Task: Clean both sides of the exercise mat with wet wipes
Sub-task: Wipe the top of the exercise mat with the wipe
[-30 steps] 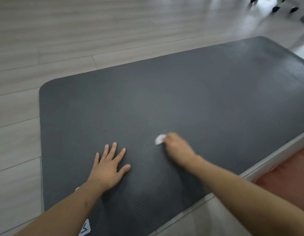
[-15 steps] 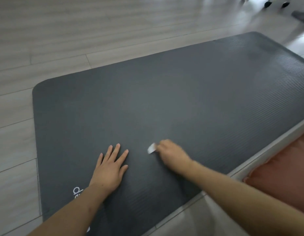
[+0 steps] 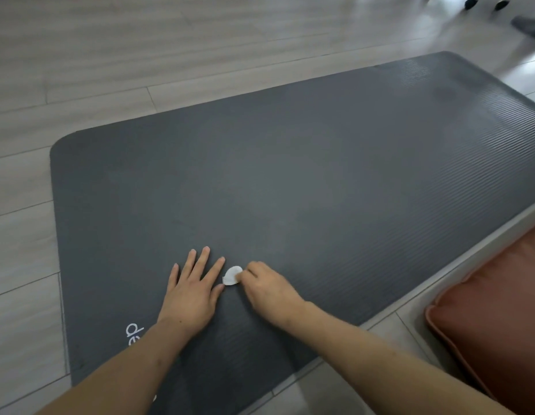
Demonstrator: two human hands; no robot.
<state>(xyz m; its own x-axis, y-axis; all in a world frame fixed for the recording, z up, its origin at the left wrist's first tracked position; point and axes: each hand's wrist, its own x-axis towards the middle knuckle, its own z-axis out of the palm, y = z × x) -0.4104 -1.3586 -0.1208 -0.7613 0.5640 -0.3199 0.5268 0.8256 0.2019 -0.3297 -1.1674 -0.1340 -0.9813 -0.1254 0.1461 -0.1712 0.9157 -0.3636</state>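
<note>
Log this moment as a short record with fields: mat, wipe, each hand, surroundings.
mat: dark grey exercise mat, unrolled flat on the wood floor
wipe: small white wet wipe, bunched, on the mat
right hand: right hand grips the wipe against the mat
left hand: left hand rests flat on the mat, fingers spread, beside the wipe
surroundings: rust-brown cushion at right

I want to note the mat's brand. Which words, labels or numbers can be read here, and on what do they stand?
"de": white letters on the mat, near its close left corner; the left forearm hides the rest.
Nothing else is readable.
</note>
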